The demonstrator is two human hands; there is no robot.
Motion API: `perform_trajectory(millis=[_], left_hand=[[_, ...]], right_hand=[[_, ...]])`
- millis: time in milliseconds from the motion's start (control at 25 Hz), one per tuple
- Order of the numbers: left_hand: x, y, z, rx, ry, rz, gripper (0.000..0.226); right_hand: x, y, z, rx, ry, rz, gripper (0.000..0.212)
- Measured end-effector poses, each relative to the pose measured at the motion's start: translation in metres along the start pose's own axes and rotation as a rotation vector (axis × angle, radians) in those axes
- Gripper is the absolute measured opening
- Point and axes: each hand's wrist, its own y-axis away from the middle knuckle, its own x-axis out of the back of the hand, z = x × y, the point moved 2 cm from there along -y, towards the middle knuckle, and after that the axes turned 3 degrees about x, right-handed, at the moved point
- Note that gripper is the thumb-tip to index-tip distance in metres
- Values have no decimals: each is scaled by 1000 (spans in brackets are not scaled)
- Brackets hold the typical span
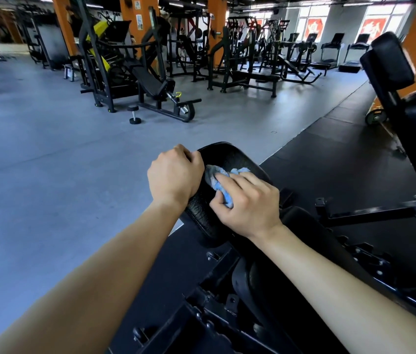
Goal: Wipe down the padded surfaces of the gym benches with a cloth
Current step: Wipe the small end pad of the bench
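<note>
While the left hand (173,175) is gripping the edge of the bench pad (235,155), the right hand (250,204) is holding the bunched cloth (214,178) against its top; soft and limp, the cloth is probably handling best wadded in the palm

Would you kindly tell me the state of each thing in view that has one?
pad, held at its edge, cloth pressed on it.
cloth, bunched up, gripped against the pad.
left hand, fingers curled over the pad's edge.
right hand, gripping the cloth, pressing it down.
dumbbell, on the floor, nobody touching it.
</note>
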Motion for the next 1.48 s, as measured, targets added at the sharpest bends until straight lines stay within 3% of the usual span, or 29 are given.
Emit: perform_trajectory(millis=[80,160,320,480,560,720,840,920,1040,1120,1200,1360,1480], left_hand=[[0,0,0,2,3,-1,31],[-1,0,-1,6,5,-8,30],[-1,0,-2,8,3,-9,28],[-2,-1,-2,13,-1,0,27],[-1,0,-2,12,4,2,27],[-1,-1,-2,15,-3,3,25],[-2,-1,-2,22,-18,7,24],[-2,-1,-3,16,-20,12,24],[-2,-2,-2,12,-31,14,25],[-1,-1,0,14,-32,9,25],[0,0,0,15,-34,11,26],[0,0,0,22,-32,10,26],[-1,-1,-1,26,-30,11,25]], right_hand=[[2,2,7,-13,11,99,23],[-5,9,27,-138,-2,102,22],[-36,-10,54,-501,-187,-343,40],[-66,-55,49,-420,-317,-559,43],[-73,-59,58,-494,-316,-605,39],[-62,-41,98,-915,-383,-663,32],[-58,-40,112,-1259,-717,-711,56],[-62,-53,108,-1275,-851,-722,64],[-64,-65,104,-1202,-886,-768,59],[-64,-52,111,-1259,-929,-831,61],[-59,-26,120,-1351,-942,-816,55],[-55,-1,119,-1652,-1049,-595,31],[-56,1,116,-1756,-1035,-539,15]])
